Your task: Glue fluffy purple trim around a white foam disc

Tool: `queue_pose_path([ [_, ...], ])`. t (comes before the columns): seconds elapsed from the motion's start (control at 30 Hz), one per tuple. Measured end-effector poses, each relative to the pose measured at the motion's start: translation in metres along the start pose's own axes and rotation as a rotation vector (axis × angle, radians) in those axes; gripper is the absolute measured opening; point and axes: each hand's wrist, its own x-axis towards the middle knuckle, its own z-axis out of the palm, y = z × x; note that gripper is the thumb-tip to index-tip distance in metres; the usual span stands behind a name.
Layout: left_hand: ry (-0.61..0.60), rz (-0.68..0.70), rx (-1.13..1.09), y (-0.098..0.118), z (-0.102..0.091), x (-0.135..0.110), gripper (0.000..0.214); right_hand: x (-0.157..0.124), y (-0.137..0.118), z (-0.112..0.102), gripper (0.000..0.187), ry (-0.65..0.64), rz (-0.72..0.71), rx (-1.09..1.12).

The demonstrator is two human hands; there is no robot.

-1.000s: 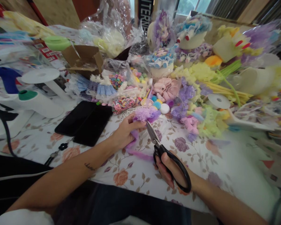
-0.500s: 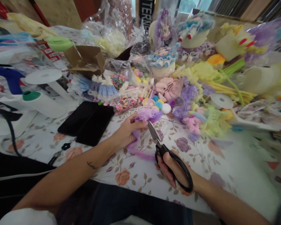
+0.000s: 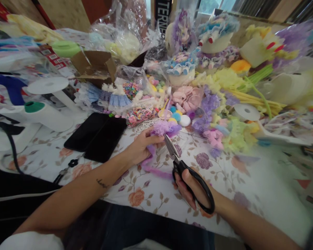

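Pinching a fluffy pale-purple tuft of soft material [image 3: 161, 127] between thumb and fingers of the left hand [image 3: 143, 147], over a white tablecloth printed with flowers [image 3: 214, 194], just in front of heaped craft pieces. Grasping black-handled metal scissors [image 3: 181, 166] in the right hand [image 3: 189, 185], pointing the blades at the tuft's near edge; not being able to tell whether touching it or only just beside it. Trailing a fuzzy purple strand [image 3: 156, 171] from below the left hand toward the scissor handles, showing no clear cut along its visible length. Seeming, on this evidence, to be partway through: already having tuft and scissors in position, but probably leaving the cut not yet made. Seeing, further back, a blue frilled ornament on a cream pot [image 3: 181, 71] and a purple-haired doll in clear wrap [image 3: 183, 33], both looking largely assembled.
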Motion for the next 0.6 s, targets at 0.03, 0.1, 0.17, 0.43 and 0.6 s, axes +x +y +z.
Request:
queue_pose_path([
  [0.03, 0.0, -0.001, -0.011, 0.0001, 0.0001, 0.0001, 0.037, -0.0002, -0.0001, -0.0004, 0.065, 0.005, -0.011, 0.005],
  [0.1, -0.004, -0.008, -0.027, 0.0004, 0.0005, 0.0002, 0.038, -0.0003, 0.0005, -0.0007, 0.064, 0.028, -0.037, 0.009],
  [0.17, -0.011, -0.017, -0.031, 0.0007, 0.0008, 0.0001, 0.037, 0.0, 0.0015, -0.0003, 0.064, 0.033, -0.04, 0.014],
  [0.43, -0.035, -0.034, -0.057, 0.0019, 0.0018, -0.0008, 0.034, -0.0007, 0.001, 0.0002, 0.062, 0.021, -0.079, -0.022],
  [0.6, -0.007, -0.03, -0.109, 0.0016, 0.0025, 0.001, 0.025, -0.0005, 0.0048, 0.0001, 0.062, 0.028, -0.101, 0.006],
])
